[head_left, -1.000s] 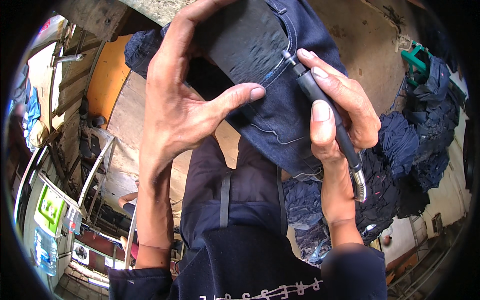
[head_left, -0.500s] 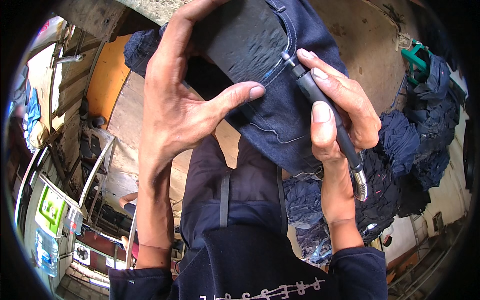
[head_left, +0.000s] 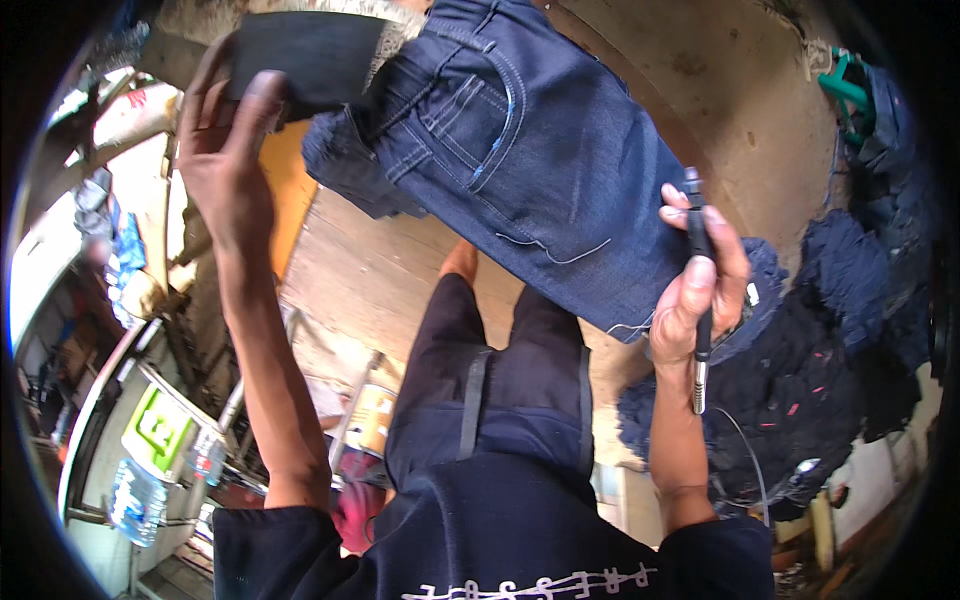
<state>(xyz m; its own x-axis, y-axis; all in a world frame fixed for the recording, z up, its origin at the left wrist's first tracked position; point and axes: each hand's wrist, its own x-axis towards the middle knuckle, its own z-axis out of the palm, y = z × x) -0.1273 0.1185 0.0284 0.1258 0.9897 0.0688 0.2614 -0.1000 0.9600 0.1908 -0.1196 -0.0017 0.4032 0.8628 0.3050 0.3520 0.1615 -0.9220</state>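
Observation:
A dark blue denim garment [head_left: 570, 190], with a curved, white-stitched pocket edge and small pale blue scuffs along it, lies over a support in front of me. My left hand [head_left: 230, 160] grips a flat black plate [head_left: 310, 60] at its left end, beyond the garment's upper left side. My right hand [head_left: 705, 285] is closed round a slim black pen-shaped handpiece [head_left: 698, 235], its tip pointing up and its metal-ended cable downward. That hand is at the garment's right end; whether its fingers also touch the cloth, I cannot tell. A loose thread hangs across the denim.
Piles of dark cloth [head_left: 790, 380] lie to my right, near a green frame [head_left: 848, 85]. A wooden board [head_left: 350, 250] spreads below the garment. At the lower left are a green container [head_left: 160, 428] and a clear plastic bottle [head_left: 137, 500].
My left hand has carried the black plate left, away from the pocket edge. My right hand has taken the handpiece right and down, off the stitching. More of the denim garment now shows.

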